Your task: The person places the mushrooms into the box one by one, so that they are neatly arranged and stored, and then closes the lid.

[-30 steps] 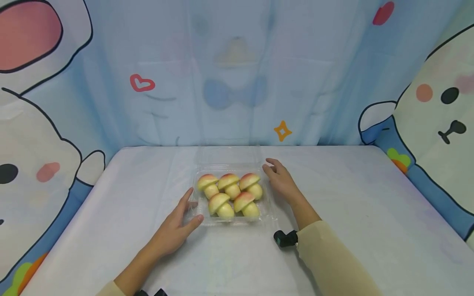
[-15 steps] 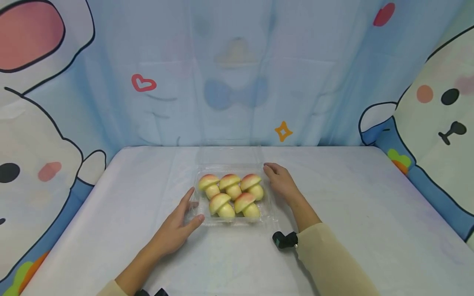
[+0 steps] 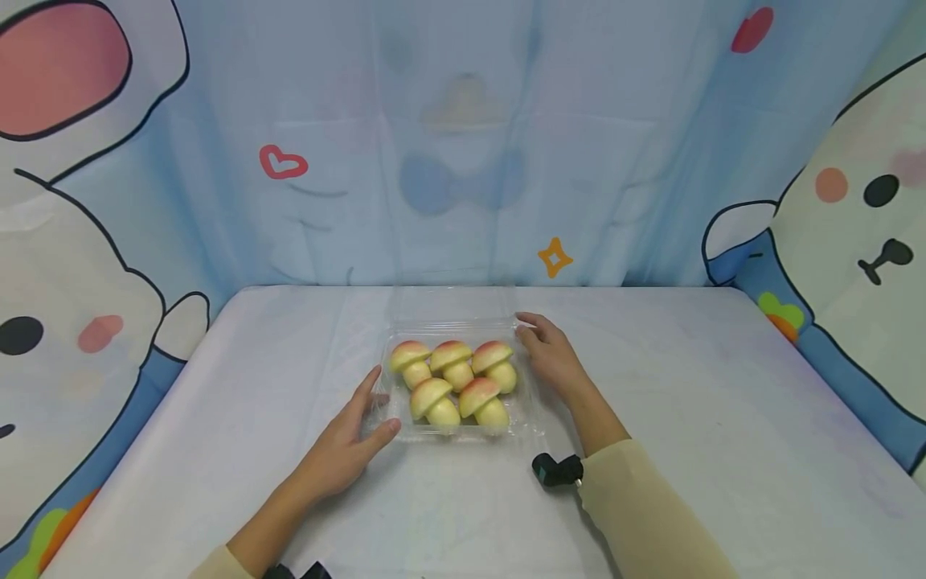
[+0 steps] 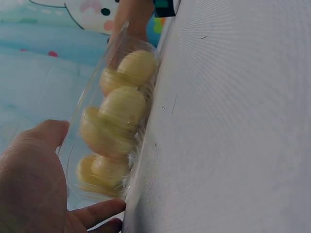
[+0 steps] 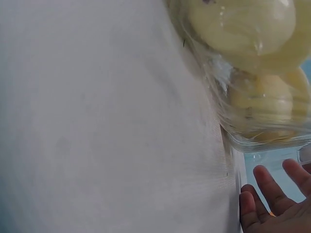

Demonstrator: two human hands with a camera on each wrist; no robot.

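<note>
A clear plastic clamshell box (image 3: 395, 408) stands on the white-covered table, its transparent lid (image 3: 452, 304) folded back behind it. Several pale yellow-green, mushroom-shaped pieces (image 3: 430, 396) with pink-tinged caps lie inside in two rows. My left hand (image 3: 336, 454) is at the box's left side, thumb and fingers spread. In the left wrist view the thumb (image 4: 53, 132) is beside the rim and the fingers (image 4: 102, 213) are low near the base. At the back right corner is my right hand (image 3: 553, 354), fingers loosely bent; the right wrist view shows its fingertips (image 5: 261, 171) apart, close to the box's end.
The white cloth-covered table (image 3: 723, 418) extends on both sides of the box. A blue cartoon-printed curtain (image 3: 325, 225) hangs along the back edge and the sides. A black wrist camera (image 3: 555, 470) sticks out from the right sleeve (image 3: 644, 498).
The right hand's fingers bend down toward the box's back right corner half a second ago, then lift and spread slightly now. The left hand and the box stay in place.
</note>
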